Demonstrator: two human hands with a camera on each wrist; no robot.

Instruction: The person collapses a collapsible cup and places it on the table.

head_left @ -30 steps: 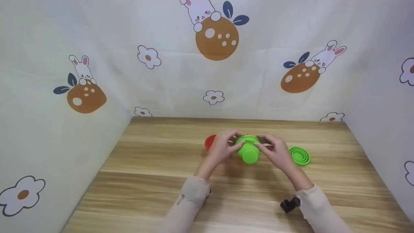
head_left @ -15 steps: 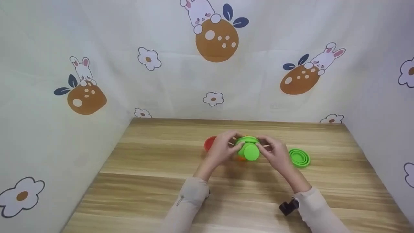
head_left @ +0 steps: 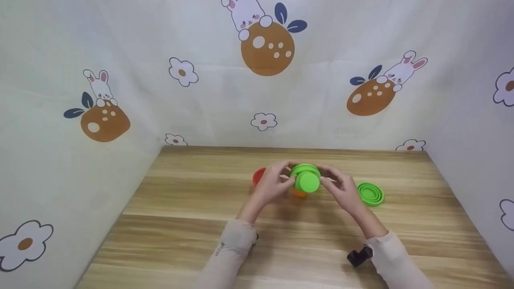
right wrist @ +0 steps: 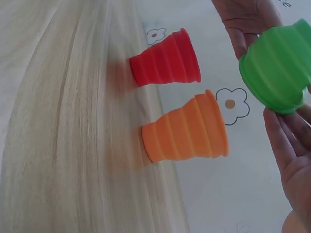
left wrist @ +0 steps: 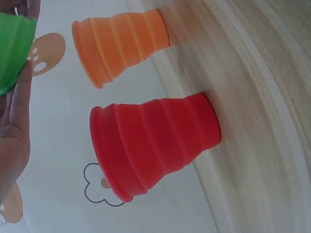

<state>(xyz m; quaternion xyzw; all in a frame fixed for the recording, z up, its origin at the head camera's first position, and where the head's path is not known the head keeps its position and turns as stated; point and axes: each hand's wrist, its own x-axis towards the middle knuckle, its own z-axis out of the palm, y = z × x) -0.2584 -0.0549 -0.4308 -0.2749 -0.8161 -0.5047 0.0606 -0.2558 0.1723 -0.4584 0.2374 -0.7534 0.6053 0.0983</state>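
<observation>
Both hands hold a green collapsible cup above the table, its small round base turned toward the head camera. My left hand grips its left side, thumb near the base and fingers behind the rim. On the right side, my right hand grips it with thumb and fingers. The right wrist view shows the cup's ribbed wall partly extended. An orange collapsible cup stands upright and extended on the table, mostly hidden from the head view. Beside it stands an extended red cup, partly behind my left hand in the head view.
A second green cup, flattened into rings, lies on the wooden table right of my right hand. Pale fabric walls with rabbit and flower prints enclose the table's back and sides.
The held green cup has tilted, its base moving up in the head view, with slightly shifted fingers. More of the orange cup shows beneath it. The other cups stay put.
</observation>
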